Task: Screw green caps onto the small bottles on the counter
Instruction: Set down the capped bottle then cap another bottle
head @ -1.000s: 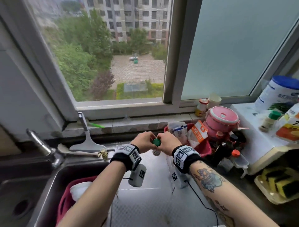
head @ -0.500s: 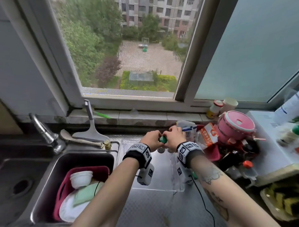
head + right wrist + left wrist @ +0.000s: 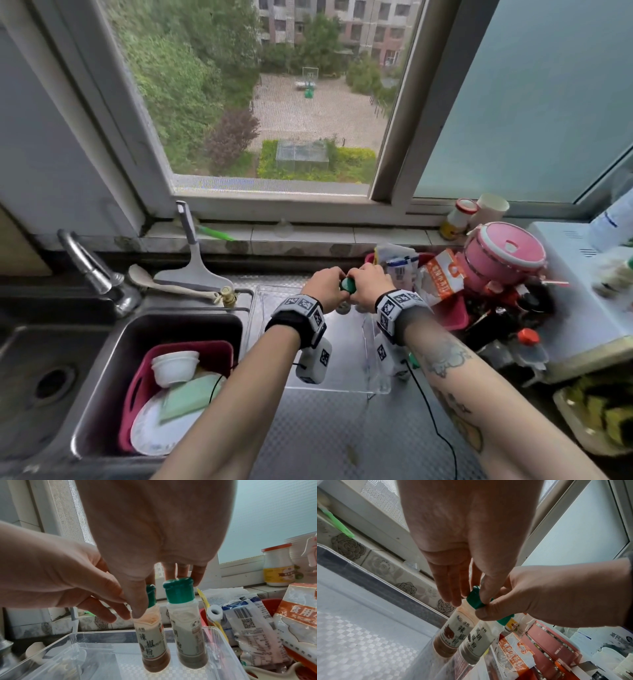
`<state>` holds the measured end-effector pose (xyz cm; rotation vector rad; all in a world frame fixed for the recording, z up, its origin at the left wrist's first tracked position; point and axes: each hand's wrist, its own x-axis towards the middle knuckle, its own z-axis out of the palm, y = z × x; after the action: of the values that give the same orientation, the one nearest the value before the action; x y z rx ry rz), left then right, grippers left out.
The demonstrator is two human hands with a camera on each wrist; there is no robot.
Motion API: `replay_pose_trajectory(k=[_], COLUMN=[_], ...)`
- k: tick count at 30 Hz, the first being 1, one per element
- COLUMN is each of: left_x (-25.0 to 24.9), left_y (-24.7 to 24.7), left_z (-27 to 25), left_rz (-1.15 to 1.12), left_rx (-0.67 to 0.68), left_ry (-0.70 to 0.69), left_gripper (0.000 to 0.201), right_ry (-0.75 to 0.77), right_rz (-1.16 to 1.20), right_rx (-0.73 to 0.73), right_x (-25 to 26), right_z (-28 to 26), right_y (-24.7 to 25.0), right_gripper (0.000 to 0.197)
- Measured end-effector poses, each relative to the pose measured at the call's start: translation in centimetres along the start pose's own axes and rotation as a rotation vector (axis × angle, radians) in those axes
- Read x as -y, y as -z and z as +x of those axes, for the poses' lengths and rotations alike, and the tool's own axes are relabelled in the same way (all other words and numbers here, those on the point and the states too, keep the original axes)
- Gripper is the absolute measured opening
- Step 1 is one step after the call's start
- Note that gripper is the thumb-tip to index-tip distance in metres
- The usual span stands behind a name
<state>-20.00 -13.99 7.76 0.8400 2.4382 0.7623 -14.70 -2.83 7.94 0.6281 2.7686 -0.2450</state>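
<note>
Chili bottle (image 3: 450, 632), upright in clear tray (image 3: 51, 646), neck pinched by left hand (image 3: 325, 286), green cap (image 3: 475, 600) pinched by right hand (image 3: 371, 284); neighbouring bottle (image 3: 187, 631) just beside, capped

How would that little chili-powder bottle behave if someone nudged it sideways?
Probably tippy: the chili-powder bottle stands tall and narrow under its green cap, on a small base in the clear tray. Likely light, a small plastic-looking bottle holding powder. Tipped over, its round body would probably roll, though the second bottle close beside it might block that.
</note>
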Motion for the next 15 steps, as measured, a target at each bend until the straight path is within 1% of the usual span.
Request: replay_pose_trajectory(k=[4,9,11,13,15], left_x=[-0.2,0.0,-0.2,-0.5,-1.5], left_y=[0.0,0.2,0.3,0.3,0.2], left_z=[-0.2,-0.9,-1.4,-1.9,-2.4], left_rz=[-0.011,-0.011,-0.020,-0.050,-0.068], left_rx=[-0.006,-0.071,-0.111,-0.166,-0.189], left_ry=[0.033,0.057,0.039,0.020,-0.007], left_gripper=[0.042,0.049,0.046,0.040,0.035], right_ry=[0.004,-0.002,0.000,-0.014,-0.038], right_rz=[0.024,0.152,0.219,0.286,0.329], right_rx=[-0.009,-0.076,-0.126,-0.167,-0.186], right_x=[-0.1,-1.4,-2.5,-3.8,-5.3], right_z=[-0.2,-1.4,-2.3,-3.2,-4.2], right_y=[0.1,0.8,1.2,1.3,1.1], right_gripper=[0.051,0.074,0.074,0.069,0.065])
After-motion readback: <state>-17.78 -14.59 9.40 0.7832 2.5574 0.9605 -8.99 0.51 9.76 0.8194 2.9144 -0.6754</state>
